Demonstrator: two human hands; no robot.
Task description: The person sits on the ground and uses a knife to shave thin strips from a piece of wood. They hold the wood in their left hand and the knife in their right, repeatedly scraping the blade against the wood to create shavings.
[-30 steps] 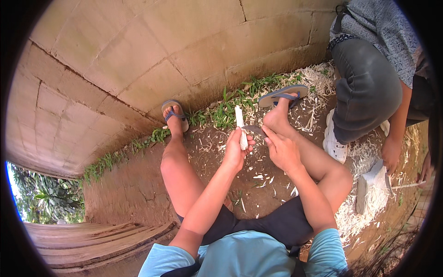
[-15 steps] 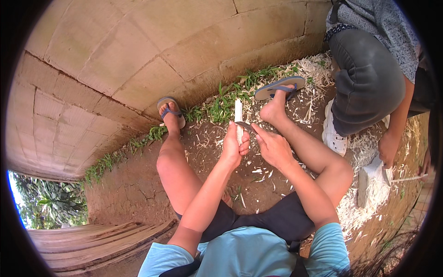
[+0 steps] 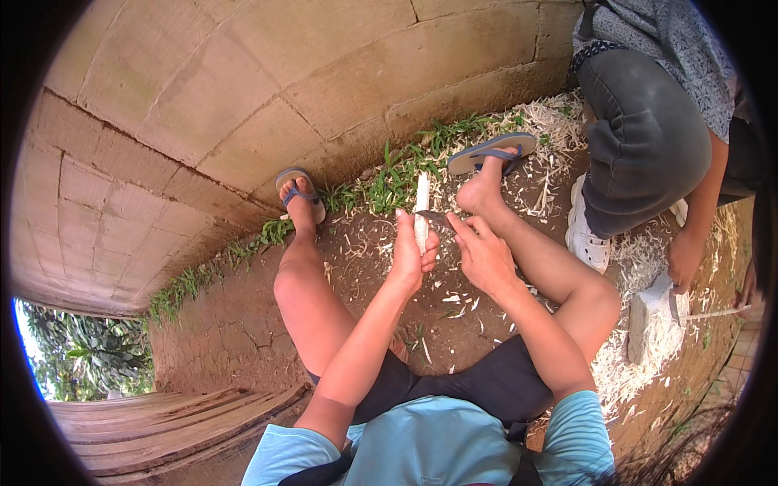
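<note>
In my left hand [image 3: 412,255] is a pale stick of wood [image 3: 422,194], held upright with its upper end standing clear above my fingers. My right hand [image 3: 486,257] is closed round the handle end of a dark-bladed knife [image 3: 435,216]. The blade lies across the stick just above my left fingers, near the left thumb tip. My right fingers hide the knife's handle. Below my hands, pale wood shavings [image 3: 462,304] are scattered over the brown soil.
On the right crouches another person [image 3: 644,138], whose hand [image 3: 685,257] is at a pale block [image 3: 648,320] with a blade. Shavings heap around it. A block wall [image 3: 324,65] rises ahead, grass [image 3: 393,182] along its foot. Stacked planks [image 3: 186,425] lie at lower left.
The upper end of the stick has tilted slightly to the right. My right hand and the knife have shifted a little to the right. My left hand has barely moved.
</note>
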